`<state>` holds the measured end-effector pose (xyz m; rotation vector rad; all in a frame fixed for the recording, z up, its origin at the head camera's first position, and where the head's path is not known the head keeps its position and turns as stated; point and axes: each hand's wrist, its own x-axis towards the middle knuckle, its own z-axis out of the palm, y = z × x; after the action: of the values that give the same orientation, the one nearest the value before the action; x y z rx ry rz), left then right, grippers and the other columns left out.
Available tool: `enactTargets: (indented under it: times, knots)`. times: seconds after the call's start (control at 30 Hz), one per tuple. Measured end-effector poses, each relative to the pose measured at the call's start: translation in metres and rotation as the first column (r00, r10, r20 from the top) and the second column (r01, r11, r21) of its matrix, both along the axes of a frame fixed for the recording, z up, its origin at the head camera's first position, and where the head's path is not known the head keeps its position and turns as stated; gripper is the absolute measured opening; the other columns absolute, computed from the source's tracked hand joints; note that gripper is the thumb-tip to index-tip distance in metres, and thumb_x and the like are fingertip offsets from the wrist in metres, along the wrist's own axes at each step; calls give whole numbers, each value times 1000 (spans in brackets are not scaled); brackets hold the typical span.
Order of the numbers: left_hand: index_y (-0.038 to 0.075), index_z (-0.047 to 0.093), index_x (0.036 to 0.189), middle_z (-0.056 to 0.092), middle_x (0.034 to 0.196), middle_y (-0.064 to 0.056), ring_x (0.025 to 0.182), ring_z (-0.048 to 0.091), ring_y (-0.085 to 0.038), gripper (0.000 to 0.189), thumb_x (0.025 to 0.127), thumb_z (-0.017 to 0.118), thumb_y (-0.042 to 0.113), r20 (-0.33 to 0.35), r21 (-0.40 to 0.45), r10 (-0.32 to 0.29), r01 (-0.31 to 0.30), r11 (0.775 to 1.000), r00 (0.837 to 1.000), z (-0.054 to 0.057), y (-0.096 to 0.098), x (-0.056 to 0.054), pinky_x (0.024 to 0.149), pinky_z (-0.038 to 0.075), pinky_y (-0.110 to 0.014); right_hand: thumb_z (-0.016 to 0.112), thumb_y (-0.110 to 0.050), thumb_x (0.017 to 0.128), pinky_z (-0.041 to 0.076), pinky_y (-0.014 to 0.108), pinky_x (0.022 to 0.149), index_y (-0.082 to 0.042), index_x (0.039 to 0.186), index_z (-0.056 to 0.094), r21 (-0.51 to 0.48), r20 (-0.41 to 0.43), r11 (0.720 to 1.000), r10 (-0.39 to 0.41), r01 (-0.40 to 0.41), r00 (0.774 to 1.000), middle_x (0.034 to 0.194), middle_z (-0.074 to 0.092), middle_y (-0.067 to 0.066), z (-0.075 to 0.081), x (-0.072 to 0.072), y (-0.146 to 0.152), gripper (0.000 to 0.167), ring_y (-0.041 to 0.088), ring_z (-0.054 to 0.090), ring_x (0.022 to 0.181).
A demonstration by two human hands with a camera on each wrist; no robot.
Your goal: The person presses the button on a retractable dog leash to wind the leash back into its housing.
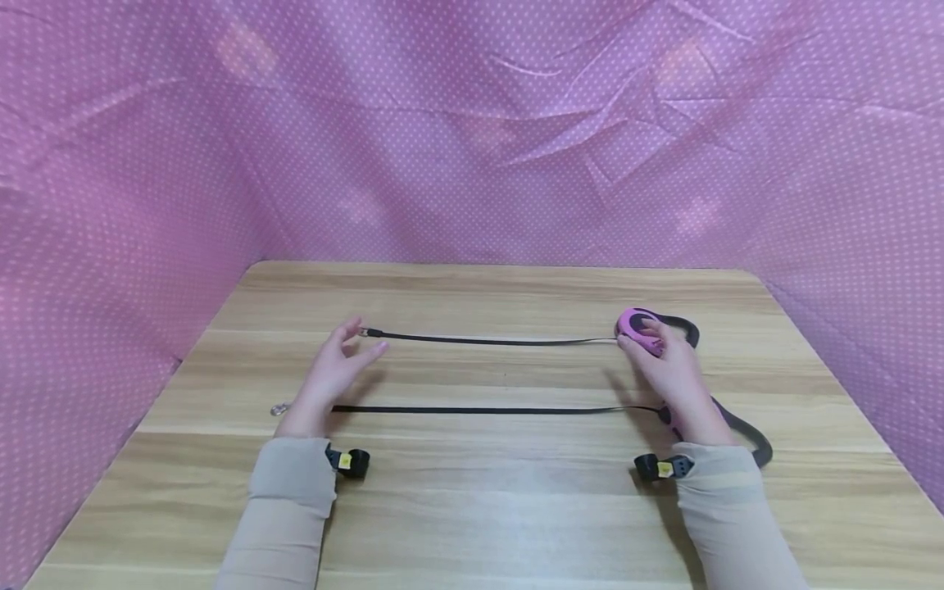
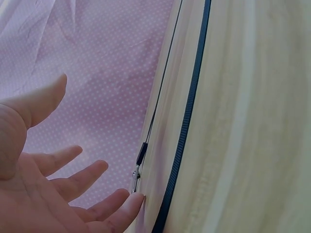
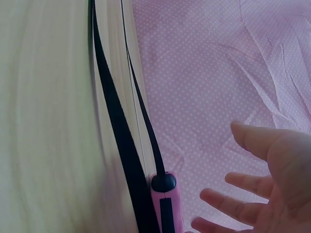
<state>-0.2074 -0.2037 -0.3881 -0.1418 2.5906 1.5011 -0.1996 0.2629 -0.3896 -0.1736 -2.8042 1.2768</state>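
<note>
Two retractable dog leashes lie with their black straps drawn out across the table. The far leash has a pink case (image 1: 630,323) at the right and a metal clip (image 2: 135,178) at the left end of its strap (image 1: 472,340). My left hand (image 1: 329,378) hovers beside that clip, fingers spread and holding nothing. Over the pink case, my right hand (image 1: 677,378) has its fingers and thumb apart. The near leash's strap (image 1: 479,410) runs beneath both arms. Its clip (image 1: 279,409) shows left of my left wrist, while its case is mostly hidden behind my right wrist.
The near leash's black handle loop (image 1: 755,438) sticks out right of my right wrist. Pink dotted cloth (image 1: 472,164) hangs around the back and sides of the wooden table (image 1: 487,516). A small black camera (image 1: 358,464) is strapped on each wrist.
</note>
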Motion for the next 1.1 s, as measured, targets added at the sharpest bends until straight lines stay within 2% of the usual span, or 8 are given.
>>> enactTargets:
  times: [0.2, 0.33, 0.5, 0.67, 0.87, 1.1]
  knots:
    - [15, 10, 160, 16, 165, -16, 149, 20, -43, 89, 94, 63, 45, -6, -32, -3, 3, 999, 1000, -2, -3, -3, 118, 20, -62, 61, -49, 95, 26, 65, 111, 0, 151, 32, 52, -39, 998, -22, 24, 999, 149, 37, 32, -3, -2, 6, 80, 52, 27, 139]
    - [13, 10, 159, 13, 165, -19, 149, 19, -43, 91, 94, 64, 46, -12, -42, 0, -1, 999, 1000, -2, -4, -4, 118, 19, -61, 63, -44, 95, 26, 65, 109, 1, 151, 32, 74, -47, 997, -24, 28, 999, 147, 37, 34, -5, -3, 8, 79, 53, 27, 138]
    - [13, 9, 159, 7, 164, -23, 149, 19, -43, 93, 93, 66, 44, -22, -40, 10, -11, 999, 1000, -3, -5, -6, 119, 19, -61, 63, -44, 95, 28, 64, 109, 2, 151, 30, 41, -44, 999, -33, 35, 998, 149, 33, 34, -6, -3, 10, 80, 51, 29, 138]
    - [14, 11, 159, 12, 164, -23, 148, 22, -43, 91, 93, 67, 42, -31, -50, 17, -18, 999, 999, -6, -4, -13, 118, 22, -60, 63, -43, 95, 24, 65, 113, 3, 153, 24, 59, -36, 998, -36, 38, 999, 154, 24, 36, -6, -3, 15, 84, 53, 25, 142]
    - [14, 11, 159, 15, 163, -23, 147, 22, -45, 93, 91, 68, 44, -23, -85, 26, -28, 996, 999, -9, -4, -19, 117, 23, -61, 64, -42, 95, 22, 67, 112, 5, 154, 19, 113, -1, 994, -4, 5, 1000, 154, 22, 39, -7, -4, 19, 88, 57, 23, 141]
    - [15, 5, 160, 19, 162, -25, 146, 10, -52, 103, 88, 70, 51, -39, -151, 15, -20, 988, 999, -11, -11, -22, 113, 14, -71, 63, -44, 95, 29, 66, 109, 2, 156, 17, 131, 77, 991, 24, -34, 997, 151, 26, 40, -9, -4, 18, 89, 57, 30, 137]
